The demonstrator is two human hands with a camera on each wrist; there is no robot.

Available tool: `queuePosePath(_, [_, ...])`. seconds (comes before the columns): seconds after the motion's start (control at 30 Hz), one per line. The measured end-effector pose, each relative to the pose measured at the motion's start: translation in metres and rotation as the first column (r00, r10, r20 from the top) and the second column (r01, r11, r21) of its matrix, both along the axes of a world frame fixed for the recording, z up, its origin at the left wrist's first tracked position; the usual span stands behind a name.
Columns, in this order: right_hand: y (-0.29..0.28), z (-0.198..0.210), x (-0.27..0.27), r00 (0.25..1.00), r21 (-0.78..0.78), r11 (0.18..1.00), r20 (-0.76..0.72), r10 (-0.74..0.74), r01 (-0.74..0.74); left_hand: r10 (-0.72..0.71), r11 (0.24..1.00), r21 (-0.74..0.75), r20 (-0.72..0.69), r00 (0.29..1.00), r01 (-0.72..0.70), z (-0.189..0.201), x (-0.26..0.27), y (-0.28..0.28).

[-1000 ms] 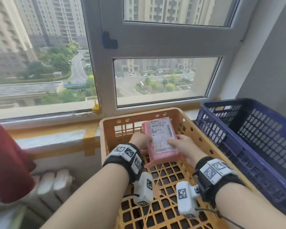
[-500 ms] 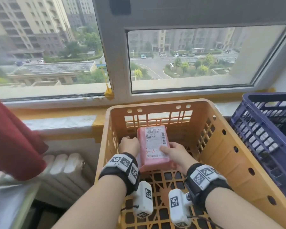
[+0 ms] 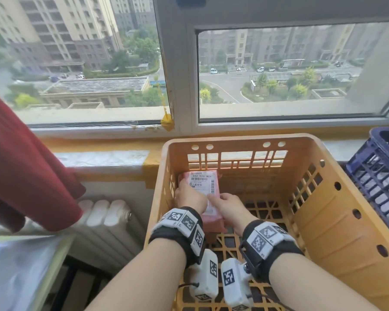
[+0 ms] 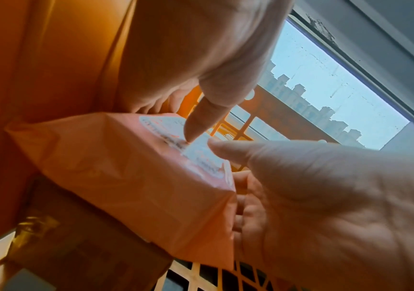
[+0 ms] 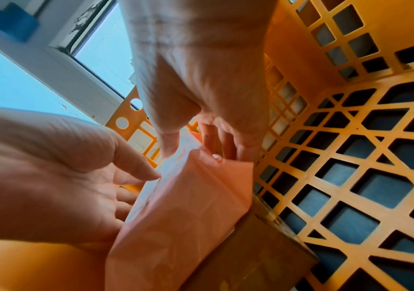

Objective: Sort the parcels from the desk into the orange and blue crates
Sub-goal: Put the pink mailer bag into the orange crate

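Pink parcel (image 3: pixel 208 194) located inside the orange crate (image 3: pixel 337 232), in the far-left corner, close against the left wall. Soft plastic mailer, creased at the near end, folded seam visible in both wrist views. White shipping label (image 3: pixel 203 181) on the upper face, with a barcode, a row of large digits along the top and smaller print below; small print not legible. Parcel resting on a brown cardboard box (image 5: pixel 255 254) beneath it, itself on the crate's lattice floor; near end of the pink parcel overhanging the box edge. Left hand (image 3: pixel 190 195) grasping the parcel along its left side, thumb tip pressed on the label, fingers curled down between parcel and crate wall. Right hand (image 3: pixel 228 206) grasping the parcel's right edge, thumb (image 4: pixel 228 148) lying across the top near the label, fingers tucked under the side. Both wrists fitted with black bands carrying coded markers and white camera modules. Orange crate with cut-out slots and round holes in its walls, set below a window sill (image 3: pixel 99 158). Blue crate (image 3: pixel 377 171) just beside it on the right, only partly in frame, contents not discernible. Red curtain (image 3: pixel 25 171) hanging at left above a white radiator (image 3: pixel 106 223).
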State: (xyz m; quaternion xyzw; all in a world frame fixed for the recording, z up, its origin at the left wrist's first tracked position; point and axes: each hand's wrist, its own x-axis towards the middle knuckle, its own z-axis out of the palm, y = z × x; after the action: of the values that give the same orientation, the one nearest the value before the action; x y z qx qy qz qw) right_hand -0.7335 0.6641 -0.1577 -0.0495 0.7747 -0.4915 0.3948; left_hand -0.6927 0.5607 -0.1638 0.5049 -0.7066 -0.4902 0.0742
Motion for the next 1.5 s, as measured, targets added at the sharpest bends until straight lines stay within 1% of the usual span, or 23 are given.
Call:
queuePosePath(0.07, [0.0, 0.002, -0.001, 1.0, 0.01, 1.0, 0.022, -0.01, 0.01, -0.015, 0.999, -0.031, 0.014, 1.0, 0.015, -0.003, 0.0, -0.001])
queuePosePath(0.2, [-0.001, 0.003, 0.0, 0.994, 0.035, 0.995, 0.056, 0.089, -0.091, -0.033, 0.988, -0.151, 0.044, 0.998, 0.039, -0.002, 0.004, 0.0])
queuePosePath(0.3, [-0.004, 0.007, 0.004, 0.991, 0.064, 0.99, 0.045, 0.125, -0.128, -0.06, 0.962, -0.262, 0.082, 0.995, 0.079, 0.001, 0.006, 0.002])
queuePosePath(0.37, [-0.004, 0.007, 0.006, 0.992, 0.06, 0.99, 0.032, 0.123, -0.124, -0.082, 0.954, -0.28, 0.103, 0.991, 0.108, 0.006, 0.008, 0.004])
queuePosePath(0.47, [-0.002, 0.011, 0.007, 0.993, 0.045, 0.992, 0.043, 0.113, -0.115, -0.094, 0.956, -0.266, 0.132, 0.987, 0.127, 0.01, 0.009, 0.004])
queuePosePath(0.63, [0.003, 0.025, 0.007, 0.997, 0.003, 0.998, 0.05, 0.058, -0.058, -0.114, 0.964, -0.217, 0.175, 0.978, 0.151, 0.015, 0.012, 0.005])
queuePosePath(0.77, [0.008, 0.039, 0.009, 0.998, -0.022, 0.998, 0.038, 0.052, -0.051, -0.102, 0.971, -0.201, 0.146, 0.984, 0.131, 0.025, 0.014, 0.007])
queuePosePath(0.83, [0.012, 0.046, 0.01, 0.999, -0.011, 0.999, 0.017, 0.045, -0.044, -0.103, 0.97, -0.206, 0.137, 0.985, 0.13, 0.031, 0.015, 0.008])
queuePosePath(0.93, [0.02, 0.055, 0.012, 0.998, 0.002, 0.999, -0.026, 0.054, -0.054, -0.094, 0.979, -0.172, 0.097, 0.991, 0.11, 0.039, 0.019, 0.012])
queuePosePath(1.27, [0.034, 0.083, 0.022, 0.994, -0.04, 0.996, -0.079, 0.071, -0.074, -0.126, 0.985, -0.117, 0.048, 0.991, 0.13, 0.07, 0.042, 0.026])
queuePosePath(1.5, [0.034, 0.093, 0.033, 0.982, -0.038, 0.988, -0.118, 0.146, -0.152, -0.138, 0.98, -0.146, 0.008, 0.99, 0.138, 0.091, 0.067, 0.035])
